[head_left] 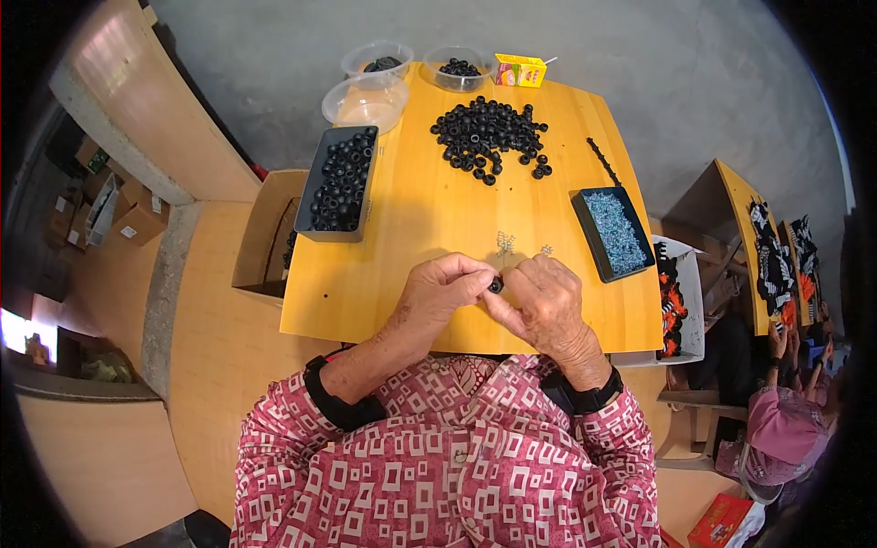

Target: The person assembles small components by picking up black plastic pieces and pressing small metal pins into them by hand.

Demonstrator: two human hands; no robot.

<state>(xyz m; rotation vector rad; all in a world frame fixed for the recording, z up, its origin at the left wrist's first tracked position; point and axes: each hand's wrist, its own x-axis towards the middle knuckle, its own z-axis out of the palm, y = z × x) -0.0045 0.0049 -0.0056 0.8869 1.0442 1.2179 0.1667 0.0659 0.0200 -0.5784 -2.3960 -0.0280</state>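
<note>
Near the front edge of the table, my hands meet over a small black round part point(495, 285) with a hole in its face. My left hand point(440, 290) pinches it between thumb and fingertips. Curled beside it, my right hand point(546, 303) has its thumb and fingers closed against the same part; whether a smaller piece sits in those fingers is hidden. Just beyond the fingertips lie small metal springs point(505, 242), with a few more springs point(546, 249) by the right knuckles. Further off is a heap of similar black parts point(489, 132).
A dark bin point(305, 219) of black parts stands left on the yellow table point(411, 196). At right sits a black tray point(601, 266) of small pale-blue pieces. Clear bowls point(366, 105) and a yellow carton point(521, 71) line the back. Another person point(787, 425) works at far right.
</note>
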